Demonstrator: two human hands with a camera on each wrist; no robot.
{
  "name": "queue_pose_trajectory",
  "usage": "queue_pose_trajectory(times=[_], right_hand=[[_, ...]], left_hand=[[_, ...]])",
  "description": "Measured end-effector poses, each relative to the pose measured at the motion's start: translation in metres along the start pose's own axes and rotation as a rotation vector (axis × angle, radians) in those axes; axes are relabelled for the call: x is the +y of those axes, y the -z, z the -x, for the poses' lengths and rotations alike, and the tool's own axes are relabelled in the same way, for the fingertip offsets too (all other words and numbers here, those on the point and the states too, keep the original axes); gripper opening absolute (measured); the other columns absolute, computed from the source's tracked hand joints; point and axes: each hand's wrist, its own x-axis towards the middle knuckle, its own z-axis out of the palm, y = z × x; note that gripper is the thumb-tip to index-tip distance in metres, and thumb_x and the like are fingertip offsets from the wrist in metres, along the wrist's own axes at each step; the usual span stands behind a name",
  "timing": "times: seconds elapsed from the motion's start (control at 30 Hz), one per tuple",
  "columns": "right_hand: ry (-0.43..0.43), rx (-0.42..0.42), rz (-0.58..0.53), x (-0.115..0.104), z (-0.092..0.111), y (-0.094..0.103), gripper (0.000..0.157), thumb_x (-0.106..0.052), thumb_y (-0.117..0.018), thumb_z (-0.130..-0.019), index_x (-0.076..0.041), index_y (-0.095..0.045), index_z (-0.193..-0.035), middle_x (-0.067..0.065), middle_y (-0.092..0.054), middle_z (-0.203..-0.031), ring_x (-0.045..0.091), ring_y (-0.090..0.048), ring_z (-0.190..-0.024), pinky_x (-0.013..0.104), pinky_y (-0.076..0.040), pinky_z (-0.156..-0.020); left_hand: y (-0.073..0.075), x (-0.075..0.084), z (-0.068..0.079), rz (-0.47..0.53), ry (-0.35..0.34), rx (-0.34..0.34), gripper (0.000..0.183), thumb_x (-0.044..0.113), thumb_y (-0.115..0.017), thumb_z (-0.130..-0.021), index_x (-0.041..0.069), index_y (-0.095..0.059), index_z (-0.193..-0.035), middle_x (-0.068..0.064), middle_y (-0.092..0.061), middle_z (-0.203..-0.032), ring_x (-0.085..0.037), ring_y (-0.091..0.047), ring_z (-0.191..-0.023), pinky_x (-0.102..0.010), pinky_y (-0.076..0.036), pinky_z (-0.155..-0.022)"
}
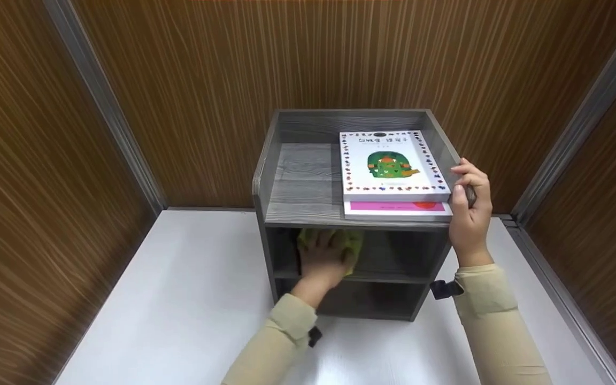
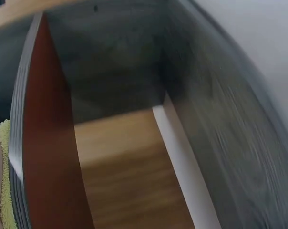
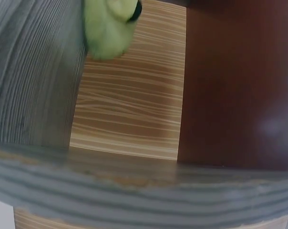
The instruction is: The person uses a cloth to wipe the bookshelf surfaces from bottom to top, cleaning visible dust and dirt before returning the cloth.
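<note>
A small grey wood-grain shelf unit [image 1: 310, 184] stands on the white table. My left hand [image 1: 325, 261] reaches into its upper compartment and holds a yellow-green cloth [image 1: 355, 251] low over the middle board [image 1: 388, 278]. The left wrist view shows the cloth [image 2: 6, 176] along that board's upper side, with a bit of the hand at the edge. In the right wrist view the cloth [image 3: 108, 33] hangs bunched and blurred near the grey board. My right hand [image 1: 471, 211] grips the front of the unit's right side panel [image 1: 443, 136], fingers bent over its edge.
Two books lie stacked on the unit's top: a white one with a green backpack picture [image 1: 383, 166] over a pink-and-white one [image 1: 393, 209]. Brown wood-grain walls [image 1: 206, 107] surround the white table [image 1: 190, 299]. The wall shows through the unit's back.
</note>
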Motion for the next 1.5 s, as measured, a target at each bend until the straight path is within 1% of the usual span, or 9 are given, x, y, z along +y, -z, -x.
queue_pose_trajectory(times=[0.13, 0.23, 0.33, 0.57, 0.73, 0.93, 1.17, 1.37, 1.5], right_hand=[[-0.005, 0.000, -0.008, 0.002, 0.001, 0.000, 0.017, 0.000, -0.039, -0.086, 0.016, -0.041, -0.092, 0.011, -0.054, -0.111, 0.028, -0.039, -0.127, 0.038, -0.026, -0.108], [-0.009, 0.001, -0.006, 0.003, 0.000, 0.001, 0.017, 0.000, -0.040, -0.086, 0.015, -0.041, -0.093, 0.011, -0.054, -0.112, 0.027, -0.038, -0.127, 0.038, -0.025, -0.108], [-0.010, -0.001, -0.002, 0.005, -0.001, 0.002, 0.017, -0.001, -0.040, -0.086, 0.015, -0.041, -0.093, 0.010, -0.054, -0.112, 0.026, -0.038, -0.128, 0.038, -0.025, -0.108], [-0.009, -0.007, 0.005, 0.009, 0.001, 0.003, 0.017, 0.000, -0.040, -0.086, 0.014, -0.042, -0.094, 0.008, -0.054, -0.113, 0.027, -0.037, -0.128, 0.038, -0.025, -0.108], [-0.003, -0.010, -0.012, 0.011, 0.000, 0.002, 0.017, 0.000, -0.039, -0.086, 0.015, -0.041, -0.094, 0.008, -0.053, -0.113, 0.028, -0.037, -0.128, 0.038, -0.024, -0.108], [-0.004, -0.005, -0.019, 0.012, 0.001, 0.002, 0.016, 0.001, -0.039, -0.086, 0.016, -0.041, -0.093, 0.006, -0.054, -0.112, 0.029, -0.037, -0.128, 0.039, -0.025, -0.108], [-0.012, 0.000, -0.011, 0.016, 0.001, 0.003, 0.016, 0.001, -0.039, -0.086, 0.015, -0.041, -0.094, 0.006, -0.054, -0.113, 0.027, -0.037, -0.128, 0.038, -0.025, -0.108], [-0.023, -0.001, -0.006, 0.012, 0.002, 0.002, 0.016, 0.001, -0.039, -0.087, 0.015, -0.041, -0.094, 0.006, -0.054, -0.113, 0.027, -0.037, -0.129, 0.038, -0.024, -0.109], [-0.016, 0.000, -0.005, 0.008, 0.001, 0.001, 0.016, 0.000, -0.039, -0.086, 0.015, -0.041, -0.094, 0.008, -0.054, -0.112, 0.027, -0.037, -0.128, 0.038, -0.024, -0.108]], left_hand=[[0.004, -0.027, 0.003, 0.023, -0.001, 0.055, 0.050, 0.044, -0.036, -0.093, 0.027, -0.043, -0.139, 0.003, -0.032, -0.147, -0.032, -0.016, -0.138, -0.055, -0.014, -0.107], [0.006, -0.036, 0.004, 0.045, -0.024, 0.082, 0.049, 0.043, -0.039, -0.093, 0.026, -0.044, -0.139, 0.002, -0.033, -0.146, -0.030, -0.018, -0.138, -0.052, -0.013, -0.109], [0.007, -0.037, 0.004, 0.050, -0.037, 0.087, 0.050, 0.043, -0.038, -0.094, 0.026, -0.041, -0.141, 0.001, -0.031, -0.148, -0.030, -0.017, -0.138, -0.051, -0.012, -0.109], [0.006, -0.033, 0.005, 0.018, -0.003, 0.060, 0.052, 0.044, -0.035, -0.094, 0.028, -0.037, -0.143, 0.003, -0.026, -0.151, -0.031, -0.012, -0.139, -0.054, -0.009, -0.109], [0.006, -0.030, 0.006, -0.017, 0.014, 0.057, 0.053, 0.045, -0.035, -0.094, 0.029, -0.034, -0.144, 0.004, -0.024, -0.151, -0.031, -0.009, -0.140, -0.056, -0.009, -0.108], [0.000, -0.016, 0.005, -0.035, 0.033, 0.043, 0.057, 0.048, -0.033, -0.094, 0.028, -0.028, -0.147, 0.002, -0.017, -0.153, -0.032, -0.005, -0.140, -0.061, -0.011, -0.105], [-0.004, 0.009, 0.005, -0.062, 0.024, 0.017, 0.058, 0.051, -0.030, -0.095, 0.027, -0.027, -0.147, -0.003, -0.019, -0.152, -0.033, -0.004, -0.140, -0.064, -0.012, -0.103], [-0.007, 0.037, 0.005, -0.086, 0.019, -0.018, 0.059, 0.053, -0.029, -0.094, 0.028, -0.025, -0.148, -0.004, -0.018, -0.153, -0.033, -0.003, -0.140, -0.063, -0.013, -0.103], [-0.011, 0.060, 0.002, -0.117, -0.006, -0.027, 0.060, 0.055, -0.027, -0.094, 0.028, -0.025, -0.148, -0.004, -0.016, -0.154, -0.032, -0.004, -0.140, -0.062, -0.015, -0.103]])
